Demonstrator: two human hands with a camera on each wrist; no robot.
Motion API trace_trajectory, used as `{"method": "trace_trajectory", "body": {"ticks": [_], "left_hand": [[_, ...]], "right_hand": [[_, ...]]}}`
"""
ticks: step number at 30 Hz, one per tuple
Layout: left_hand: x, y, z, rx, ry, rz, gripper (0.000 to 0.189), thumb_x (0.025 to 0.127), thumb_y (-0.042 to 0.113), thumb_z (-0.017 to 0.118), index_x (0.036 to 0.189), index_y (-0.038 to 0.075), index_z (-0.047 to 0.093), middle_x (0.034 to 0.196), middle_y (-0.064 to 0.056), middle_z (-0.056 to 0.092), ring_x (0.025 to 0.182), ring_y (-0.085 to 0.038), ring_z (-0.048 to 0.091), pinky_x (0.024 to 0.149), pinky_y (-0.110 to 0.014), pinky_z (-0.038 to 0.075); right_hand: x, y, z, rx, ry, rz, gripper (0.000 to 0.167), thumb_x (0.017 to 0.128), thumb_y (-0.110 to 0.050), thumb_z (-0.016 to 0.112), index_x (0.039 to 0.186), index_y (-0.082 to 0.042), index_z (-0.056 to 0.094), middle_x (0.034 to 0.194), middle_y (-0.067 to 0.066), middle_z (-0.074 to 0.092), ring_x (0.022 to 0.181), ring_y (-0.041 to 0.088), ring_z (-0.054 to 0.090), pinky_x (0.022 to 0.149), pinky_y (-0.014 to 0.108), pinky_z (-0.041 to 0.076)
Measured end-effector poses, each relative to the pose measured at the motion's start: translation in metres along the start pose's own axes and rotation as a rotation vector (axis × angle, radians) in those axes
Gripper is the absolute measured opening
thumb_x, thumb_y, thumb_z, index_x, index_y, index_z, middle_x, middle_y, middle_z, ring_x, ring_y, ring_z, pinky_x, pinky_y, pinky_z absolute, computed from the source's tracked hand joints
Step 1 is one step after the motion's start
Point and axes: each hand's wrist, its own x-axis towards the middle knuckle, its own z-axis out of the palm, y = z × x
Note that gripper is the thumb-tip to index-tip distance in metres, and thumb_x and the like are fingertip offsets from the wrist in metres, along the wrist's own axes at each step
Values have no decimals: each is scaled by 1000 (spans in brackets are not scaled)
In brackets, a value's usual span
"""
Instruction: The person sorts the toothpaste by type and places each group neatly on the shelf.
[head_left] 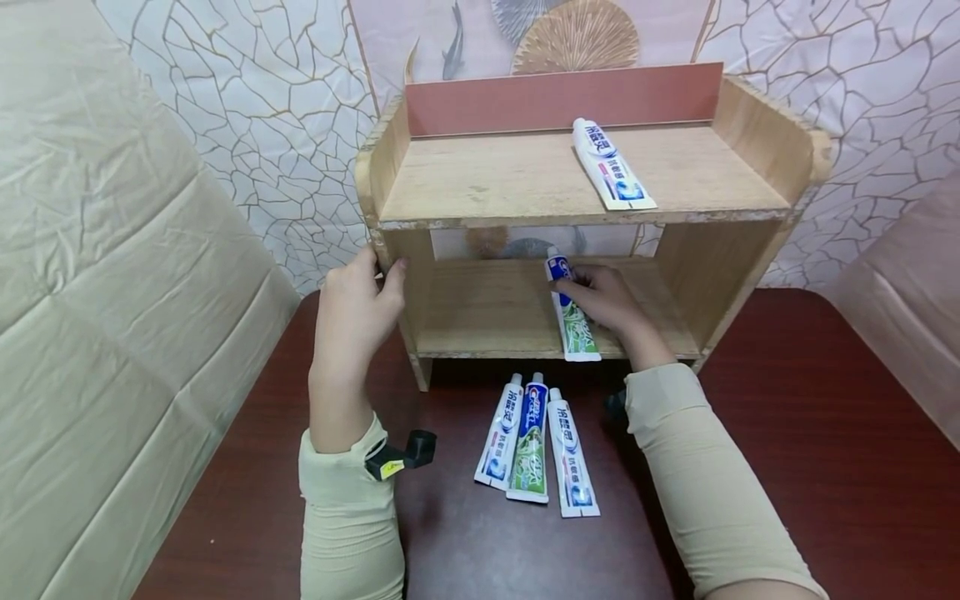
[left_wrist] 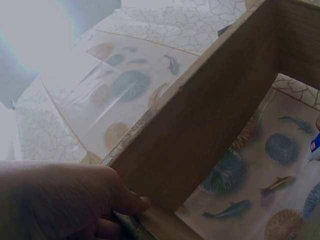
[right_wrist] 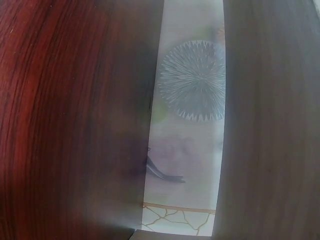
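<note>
My left hand point(head_left: 352, 317) grips the left side panel of a small two-tier wooden shelf point(head_left: 480, 312); the left wrist view shows the thumb point(left_wrist: 131, 201) over the panel's edge. In the lower tier my right hand point(head_left: 609, 302) pinches a blue and green toothpaste tube point(head_left: 579, 337), its cap toward the back and its flat end at the front edge. A white toothpaste tube point(head_left: 611, 171) lies tilted on the upper tier. Only table, shelf underside and backdrop show in the right wrist view; the right hand is out of it.
On the dark red table point(head_left: 465, 550), before the shelf, lie a white tube point(head_left: 501, 433), a blue and green tube point(head_left: 531, 437) and another white tube point(head_left: 573, 458). A pink strip point(head_left: 562, 102) backs the upper tier. Patterned cloth point(head_left: 262, 108) hangs behind.
</note>
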Motion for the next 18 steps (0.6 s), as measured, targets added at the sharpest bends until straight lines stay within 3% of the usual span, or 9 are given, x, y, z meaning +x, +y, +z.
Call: {"method": "trace_trajectory", "body": {"ticks": [18], "left_hand": [[0,-1,1,7,-5,-1,24,100,27,58,91,4,62,79,-13,69,75,-27,65,64,-43,49]], "right_hand": [[-1,-1,1,-15,30,-5,42,95,-42,67,87,-1,67,78,12,65,61,22,62,52,33,51]]}}
